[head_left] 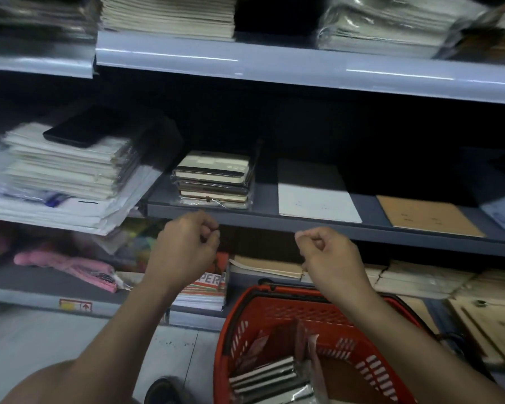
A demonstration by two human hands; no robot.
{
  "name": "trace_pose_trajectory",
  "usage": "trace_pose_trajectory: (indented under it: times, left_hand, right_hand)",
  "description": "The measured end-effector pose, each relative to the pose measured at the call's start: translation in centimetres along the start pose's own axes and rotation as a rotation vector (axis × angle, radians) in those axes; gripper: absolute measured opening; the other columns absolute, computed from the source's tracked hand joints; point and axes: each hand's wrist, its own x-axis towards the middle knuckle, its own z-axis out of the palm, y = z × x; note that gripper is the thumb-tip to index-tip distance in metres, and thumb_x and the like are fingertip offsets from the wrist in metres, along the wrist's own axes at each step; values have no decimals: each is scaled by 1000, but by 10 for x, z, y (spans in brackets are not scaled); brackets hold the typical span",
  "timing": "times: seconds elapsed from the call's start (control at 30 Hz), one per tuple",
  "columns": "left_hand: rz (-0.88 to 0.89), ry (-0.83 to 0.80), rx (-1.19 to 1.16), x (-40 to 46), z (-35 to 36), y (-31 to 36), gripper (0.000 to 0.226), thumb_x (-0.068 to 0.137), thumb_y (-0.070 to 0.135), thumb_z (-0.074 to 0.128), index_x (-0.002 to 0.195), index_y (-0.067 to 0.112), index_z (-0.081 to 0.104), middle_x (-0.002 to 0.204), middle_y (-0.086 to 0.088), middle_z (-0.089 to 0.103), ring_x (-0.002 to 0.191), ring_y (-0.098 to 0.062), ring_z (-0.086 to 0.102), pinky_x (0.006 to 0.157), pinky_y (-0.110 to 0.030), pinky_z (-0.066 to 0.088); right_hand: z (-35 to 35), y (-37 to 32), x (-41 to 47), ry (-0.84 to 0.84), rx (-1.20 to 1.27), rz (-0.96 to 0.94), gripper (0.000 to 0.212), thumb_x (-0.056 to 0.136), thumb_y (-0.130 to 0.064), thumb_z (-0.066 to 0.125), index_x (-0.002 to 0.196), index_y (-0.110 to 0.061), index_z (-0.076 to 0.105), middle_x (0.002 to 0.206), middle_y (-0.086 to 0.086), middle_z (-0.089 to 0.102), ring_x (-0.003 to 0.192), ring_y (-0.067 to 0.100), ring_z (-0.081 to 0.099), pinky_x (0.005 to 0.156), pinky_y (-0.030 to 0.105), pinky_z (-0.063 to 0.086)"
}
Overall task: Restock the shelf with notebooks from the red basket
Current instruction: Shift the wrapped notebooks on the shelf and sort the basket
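Note:
A red basket (247,325) stands on the floor at the bottom centre, with several wrapped notebooks (264,374) lying inside. On the middle shelf (274,221) sits a small stack of wrapped notebooks (215,179). My left hand (187,246) hovers just below and in front of that stack with its fingers curled, holding nothing. My right hand (330,255) hangs above the basket's far rim, also curled and empty.
A white sheet (315,196) and a brown notebook (426,214) lie flat on the middle shelf to the right. A tall pile of white paper pads (67,167) with a black phone (79,129) on top fills the left. More stationery fills the shelves above and below.

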Motion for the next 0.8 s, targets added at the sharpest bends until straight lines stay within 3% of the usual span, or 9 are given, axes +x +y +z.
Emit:
trace_pose_trajectory:
  times: [0.13,0.23,0.4,0.57,0.67,0.8]
  left_hand:
    - [21,-84,38,-18,8,6,16,89,33,65,102,30,71,85,17,65,80,-8,64,73,-35,58]
    - [34,-150,57,-31,17,12,17,88,36,63,103,32,70,86,15,66,82,-10,65,74,-36,58]
    - [53,-261,95,-46,35,20,9,93,34,63,101,32,67,93,11,68,85,-10,65,66,-29,50]
    - [60,-365,128,-49,52,24,15,92,31,59,105,28,68,99,9,73,86,-12,67,71,-32,56]
    - [49,-437,148,-48,65,23,11,91,34,57,98,31,65,94,8,73,80,-12,68,67,-31,57]
    - [38,-503,153,-52,87,20,9,92,30,57,90,28,65,83,7,71,71,-10,67,54,-25,48]
  right_hand:
    - [-16,9,-18,3,-11,15,22,101,-45,58,99,-27,70,88,-10,70,82,10,69,70,28,52]
    - [-26,16,-29,17,-24,22,21,101,-45,59,94,-28,70,79,-8,70,73,13,69,69,36,55]
    - [-37,29,-39,12,-43,42,22,101,-43,59,92,-27,71,74,-3,71,70,21,70,72,43,57]
    - [-33,59,-38,-17,-102,91,21,100,-40,59,99,-25,74,83,-7,73,74,12,69,73,37,57]
    - [-25,80,-39,-55,-147,114,18,100,-37,61,100,-25,75,86,-15,71,75,2,66,70,25,52]
    - [-8,105,-41,-180,-167,177,18,101,-37,62,102,-25,75,82,-6,76,79,16,72,74,35,58]
